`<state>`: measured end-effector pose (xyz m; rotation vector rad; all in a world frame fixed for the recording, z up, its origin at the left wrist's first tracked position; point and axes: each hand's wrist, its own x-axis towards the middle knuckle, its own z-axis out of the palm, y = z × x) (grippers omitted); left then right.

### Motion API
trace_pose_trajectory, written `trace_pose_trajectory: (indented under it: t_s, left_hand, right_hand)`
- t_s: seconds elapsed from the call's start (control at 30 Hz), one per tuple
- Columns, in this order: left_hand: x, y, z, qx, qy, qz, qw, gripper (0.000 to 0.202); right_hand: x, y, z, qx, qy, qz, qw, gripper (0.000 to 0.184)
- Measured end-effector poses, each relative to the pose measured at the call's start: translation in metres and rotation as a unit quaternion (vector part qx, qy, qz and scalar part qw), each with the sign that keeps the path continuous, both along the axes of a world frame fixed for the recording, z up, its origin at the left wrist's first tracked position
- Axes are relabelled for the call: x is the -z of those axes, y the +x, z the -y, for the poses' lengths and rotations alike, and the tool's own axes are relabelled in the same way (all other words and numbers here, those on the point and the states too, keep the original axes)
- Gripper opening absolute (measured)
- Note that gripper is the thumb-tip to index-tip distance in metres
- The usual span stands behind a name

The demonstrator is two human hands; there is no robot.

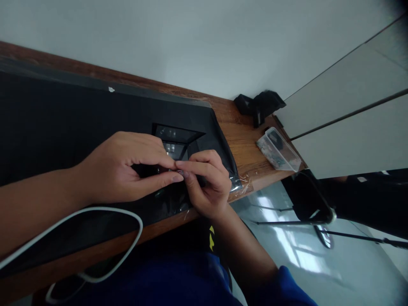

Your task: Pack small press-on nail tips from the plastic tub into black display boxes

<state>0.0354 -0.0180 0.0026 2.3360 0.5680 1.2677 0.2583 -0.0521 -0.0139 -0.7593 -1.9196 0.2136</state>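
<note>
My left hand [137, 165] and my right hand [208, 180] meet over the dark mat, their thumbs and forefingers pinched together. Between the fingertips is a tiny shiny piece [181, 172], mostly covered and too small to name. Just behind the hands, a black case [178, 134] with a glossy, raised panel rests on the mat. A few small clear pieces [170, 148] show in it, and its front part is hidden by my fingers.
The black mat [79, 110] covers most of the wooden table [236, 131]. A clear plastic box [282, 153] with small contents and a black object [259, 106] stand at the right end. A white cable [105, 209] loops at the front left. A black chair [309, 199] stands beyond.
</note>
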Motion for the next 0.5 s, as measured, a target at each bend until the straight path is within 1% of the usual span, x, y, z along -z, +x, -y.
trace_pose_trajectory:
  t_s: [0.1, 0.17, 0.3, 0.4, 0.5]
  left_hand:
    - [0.0011, -0.0010, -0.0006, -0.002, -0.025, 0.001, 1.000, 0.007]
    - [0.0009, -0.0022, -0.0008, -0.016, -0.034, 0.003, 0.999, 0.007]
    - [-0.0005, -0.0043, -0.0008, -0.047, -0.048, 0.003, 0.998, 0.010]
    - [-0.0006, -0.0044, -0.0014, -0.046, -0.060, -0.004, 0.997, 0.009]
    - [-0.0001, -0.0039, -0.0020, -0.037, -0.067, -0.015, 0.997, 0.009]
  right_hand:
    - [-0.0018, -0.0016, 0.0006, 0.000, 0.013, 0.007, 1.000, 0.025]
    - [-0.0030, -0.0027, 0.0012, 0.002, 0.018, 0.014, 1.000, 0.027]
    - [-0.0032, -0.0037, 0.0031, 0.041, 0.027, 0.032, 0.998, 0.026]
    - [-0.0022, -0.0032, 0.0041, 0.068, 0.035, 0.053, 0.996, 0.021]
    - [-0.0003, -0.0029, 0.0041, 0.079, 0.052, 0.060, 0.994, 0.022]
